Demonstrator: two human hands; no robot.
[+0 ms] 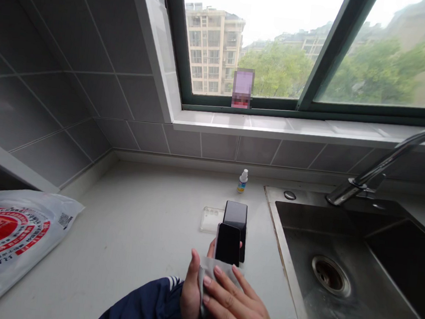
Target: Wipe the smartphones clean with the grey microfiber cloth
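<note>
A black smartphone [228,244] lies in my left hand [190,295], gripped from beneath, with a fingertip showing at its right edge and the thumb standing up on the left. Over the phone's lower end is a grey cloth [208,264] with a zigzag edge. My right hand [238,305] presses the cloth onto the screen, its fingers long and nearly flat. Just beyond, a larger dark phone [236,212] rests on the counter, partly covered by the held one. Beside it lies a clear phone case [211,220]. A small white-capped spray bottle [242,181] stands upright farther back.
To the right is a steel sink [276,236] with a chrome faucet [348,190]. At the left, a white plastic bag [9,240] with red print lies on the pale counter [135,222]. A tiled wall and a window [274,60] rise behind.
</note>
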